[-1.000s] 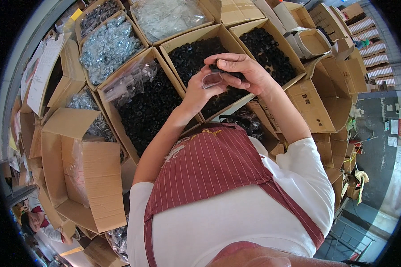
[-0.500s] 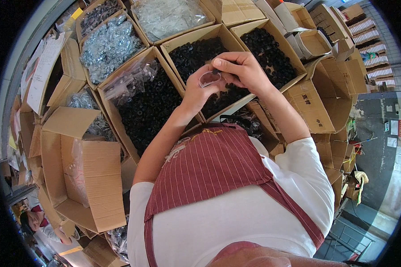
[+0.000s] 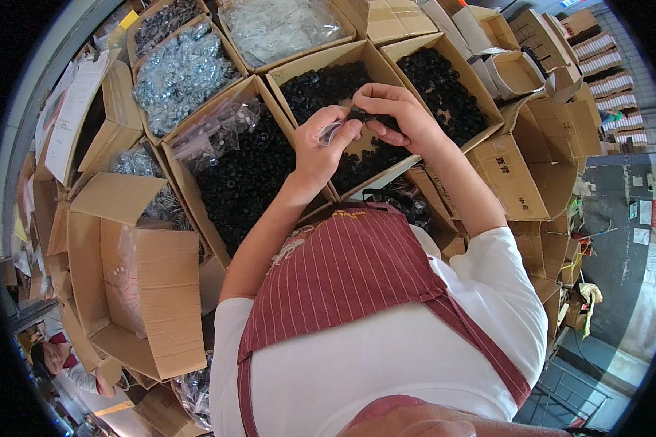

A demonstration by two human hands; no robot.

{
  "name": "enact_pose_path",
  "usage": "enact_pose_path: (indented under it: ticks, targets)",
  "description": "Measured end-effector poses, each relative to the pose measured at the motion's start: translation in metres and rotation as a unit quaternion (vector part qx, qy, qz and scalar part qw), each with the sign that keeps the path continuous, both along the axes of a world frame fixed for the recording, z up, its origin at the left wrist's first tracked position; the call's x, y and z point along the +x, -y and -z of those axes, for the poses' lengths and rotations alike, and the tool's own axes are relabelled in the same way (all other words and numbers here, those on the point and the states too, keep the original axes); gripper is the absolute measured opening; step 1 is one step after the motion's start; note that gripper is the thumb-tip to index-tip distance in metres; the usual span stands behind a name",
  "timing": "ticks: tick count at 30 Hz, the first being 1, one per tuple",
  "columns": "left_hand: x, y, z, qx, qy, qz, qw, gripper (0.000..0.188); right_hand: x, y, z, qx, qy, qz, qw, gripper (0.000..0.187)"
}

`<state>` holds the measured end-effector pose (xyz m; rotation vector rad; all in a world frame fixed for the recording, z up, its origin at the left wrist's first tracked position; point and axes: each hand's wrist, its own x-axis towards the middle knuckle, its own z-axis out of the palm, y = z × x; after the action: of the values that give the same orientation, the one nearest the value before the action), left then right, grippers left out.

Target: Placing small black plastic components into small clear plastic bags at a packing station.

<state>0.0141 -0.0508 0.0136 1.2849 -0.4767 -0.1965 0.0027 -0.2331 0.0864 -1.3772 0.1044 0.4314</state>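
Note:
Both my hands meet over the middle box (image 3: 280, 75) of small black parts (image 3: 321, 80). My left hand (image 3: 319, 153) is closed around a clear plastic piece (image 3: 329, 134) with a curved pale edge; whether it is a bag or a stiff cup, I cannot tell. Between the fingertips of both hands sits a small black part (image 3: 356, 113), which my right hand (image 3: 407, 120) pinches. My right fingers partly hide it. Left of my hands is a box of black ring-like parts (image 3: 240, 186), with clear bags (image 3: 222, 131) lying on top.
Bagged metallic pieces (image 3: 182, 80) and clear bags (image 3: 280, 33) fill boxes at the far left. Another box of black parts (image 3: 441, 87) stands right of my hands. An open carton (image 3: 171, 291) flanks my left arm; more cartons (image 3: 514, 171) line the right. A co-worker (image 3: 58, 357) shows lower left.
My left thumb has come up against the black part, which now shows more plainly. The clear piece has turned and shows less of its opening. My right fingers have shifted slightly.

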Motion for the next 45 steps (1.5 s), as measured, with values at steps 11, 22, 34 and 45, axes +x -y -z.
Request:
enact_pose_path:
  ticks: [11, 22, 34, 45]
  targets:
    - [0.011, 0.001, 0.003, -0.015, -0.082, 0.012, 0.996, 0.010, -0.019, -0.003, -0.017, -0.176, 0.161, 0.065, 0.969, 0.021]
    - [0.009, 0.003, 0.004, -0.005, -0.092, 0.131, 0.987, 0.029, -0.014, -0.008, -0.015, -0.327, 0.399, 0.028, 0.856, 0.017]
    - [0.030, -0.021, -0.009, -0.287, -0.308, 0.221, 0.880, 0.036, -0.007, 0.026, -0.021, -0.056, 0.082, 0.067, 0.993, 0.034]
    - [0.032, -0.020, -0.007, -0.326, -0.354, 0.254, 0.839, 0.038, -0.002, 0.043, 0.013, 0.095, 0.029, 0.009, 0.995, 0.043]
